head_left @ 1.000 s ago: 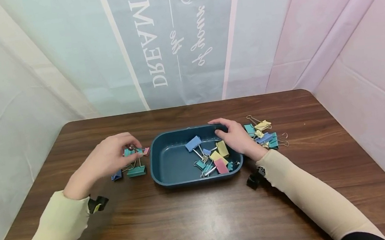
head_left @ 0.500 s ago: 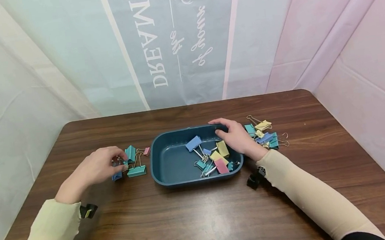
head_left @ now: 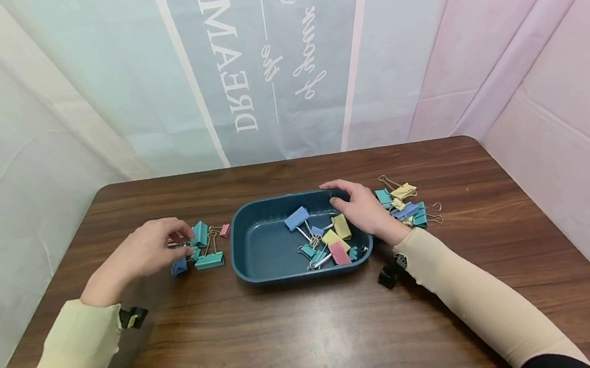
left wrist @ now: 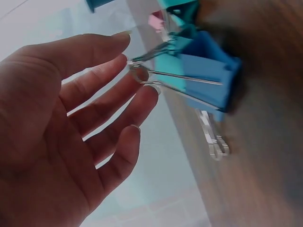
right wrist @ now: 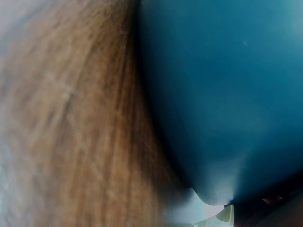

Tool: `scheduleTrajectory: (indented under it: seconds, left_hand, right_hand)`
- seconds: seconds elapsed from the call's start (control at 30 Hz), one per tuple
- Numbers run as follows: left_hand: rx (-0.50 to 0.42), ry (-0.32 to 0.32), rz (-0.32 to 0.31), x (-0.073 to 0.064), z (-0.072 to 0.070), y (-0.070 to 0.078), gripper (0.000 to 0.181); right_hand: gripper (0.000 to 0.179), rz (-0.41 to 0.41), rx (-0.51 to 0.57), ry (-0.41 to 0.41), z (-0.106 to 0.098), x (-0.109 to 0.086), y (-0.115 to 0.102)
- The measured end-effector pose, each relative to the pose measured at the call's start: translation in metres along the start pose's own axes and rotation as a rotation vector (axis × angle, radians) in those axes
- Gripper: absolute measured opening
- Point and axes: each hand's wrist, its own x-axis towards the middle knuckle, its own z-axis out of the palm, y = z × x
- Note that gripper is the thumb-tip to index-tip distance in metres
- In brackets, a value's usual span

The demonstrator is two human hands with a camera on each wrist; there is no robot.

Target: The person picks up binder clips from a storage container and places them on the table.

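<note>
Inside one tray, one pink clip

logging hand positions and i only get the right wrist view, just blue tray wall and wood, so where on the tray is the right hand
Observer: The head view shows the right hand gripping the far right corner of the tray.
Operator: ok, anything inside it
Observer: Yes, a jumble of blue, yellow, pink and teal binder clips, mostly in its right half.
Operator: and off to the left of it
Observer: The left hand is at a group of loose clips on the table there.
</note>
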Motion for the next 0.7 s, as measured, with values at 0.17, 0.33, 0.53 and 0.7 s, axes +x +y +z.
scheduleTrajectory:
  seconds: [0.17,0.33,0.53,0.7]
  left_hand:
    - [-0.053,-0.005,0.024,0.006,-0.009,0.012,0.023]
    - [-0.04,0.004,0.091,0.021,-0.011,0.032,0.018]
    - [-0.093,0.005,0.165,0.051,-0.013,0.062,0.021]
    - [-0.177,-0.02,0.178,0.075,-0.011,0.082,0.025]
  right_hand:
    - [0.037,-0.001,0.003,-0.002,0.0,0.0,0.0]
    - [0.037,0.0,0.0,-0.005,-0.001,0.0,-0.001]
    - [0.038,-0.006,-0.008,-0.005,-0.002,-0.001,-0.001]
    - [0.037,0.01,-0.01,-0.005,-0.001,-0.001,-0.002]
